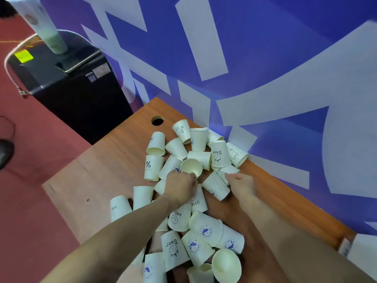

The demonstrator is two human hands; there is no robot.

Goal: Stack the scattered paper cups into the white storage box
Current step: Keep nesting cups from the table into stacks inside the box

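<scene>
Several white paper cups [155,142] with blue prints lie scattered across the brown wooden table [106,166], most of them on their sides or upside down. My left hand [180,185] is closed around an upright cup [191,167] whose open mouth faces me, in the middle of the pile. My right hand [241,183] rests against a cup lying on its side [216,185], fingers touching it and the "HELLO" cup [226,172] behind it. Whether it grips either cup is unclear. The white storage box is out of view.
A blue and white wall [265,58] runs along the table's far edge. The table has a round cable hole [157,120]. A black cabinet [67,88] stands on the red floor [30,201] at the left, with a tall stack of cups [40,23] above it.
</scene>
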